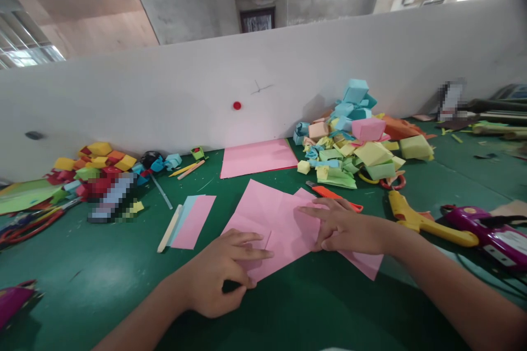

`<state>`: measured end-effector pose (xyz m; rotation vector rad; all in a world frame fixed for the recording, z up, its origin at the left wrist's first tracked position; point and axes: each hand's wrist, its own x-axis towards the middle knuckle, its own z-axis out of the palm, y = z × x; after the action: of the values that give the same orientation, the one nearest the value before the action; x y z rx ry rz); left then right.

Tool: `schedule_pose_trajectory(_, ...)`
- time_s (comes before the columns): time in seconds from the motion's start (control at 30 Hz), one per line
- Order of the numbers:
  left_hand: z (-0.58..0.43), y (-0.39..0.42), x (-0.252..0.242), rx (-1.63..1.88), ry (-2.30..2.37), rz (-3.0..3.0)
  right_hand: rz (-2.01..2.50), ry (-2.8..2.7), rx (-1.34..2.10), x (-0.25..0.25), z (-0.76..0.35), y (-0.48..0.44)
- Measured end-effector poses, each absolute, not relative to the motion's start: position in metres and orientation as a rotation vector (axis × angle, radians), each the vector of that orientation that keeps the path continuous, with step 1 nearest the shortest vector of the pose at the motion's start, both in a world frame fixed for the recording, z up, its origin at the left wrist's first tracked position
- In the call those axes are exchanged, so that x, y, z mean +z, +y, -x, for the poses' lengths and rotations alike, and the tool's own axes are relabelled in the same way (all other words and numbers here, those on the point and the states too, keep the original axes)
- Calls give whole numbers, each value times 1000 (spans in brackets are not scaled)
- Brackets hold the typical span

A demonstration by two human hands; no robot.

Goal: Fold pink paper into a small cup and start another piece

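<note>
My left hand [220,271] rests on a sheet of pink paper [284,225] lying on the table in front of me. Its fingers are stretched out over what looks like a folded-over part near the left corner, and the thumb is by the near edge. With fingers spread, my right hand [346,225] presses on the same sheet's right side. Another piece of pink paper [364,262] shows partly under my right hand and wrist. Just beyond that hand lies an orange utility knife [335,196]. Neither hand is closed around anything.
Paper strips and a wooden stick [169,229] lie left of the sheet. Farther back are pink sheets [259,158] and a heap of paper cubes [373,153]. A yellow glue gun [428,223] is by my right forearm; scissors [39,225] lie far left.
</note>
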<state>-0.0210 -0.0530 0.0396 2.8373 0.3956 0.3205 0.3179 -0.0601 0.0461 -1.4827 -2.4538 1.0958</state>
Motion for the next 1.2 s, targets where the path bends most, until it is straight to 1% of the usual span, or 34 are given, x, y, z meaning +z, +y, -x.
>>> schedule_pose_trajectory(0.3,9,-58,37,413,391,-2801,1460,-2451,1059,40,-321,-60)
schedule_pose_trajectory(0.4,6,-59,35,342,425,-2862,1471,-2446,1051,40,-321,-60)
schedule_pose_trajectory(0.57,5,-61,28,126,486,-3008,1488,-2480,1035,43,-318,-61)
schedule_pose_trajectory(0.67,3,-62,28,85,500,-3030,1473,-2472,1049,44,-317,-61)
schedule_pose_trajectory(0.93,4,-63,37,421,381,-2977,1486,-2481,1083,47,-317,-61)
schedule_pose_trajectory(1.2,3,-63,33,578,349,-2867,1473,-2452,1087,41,-319,-60)
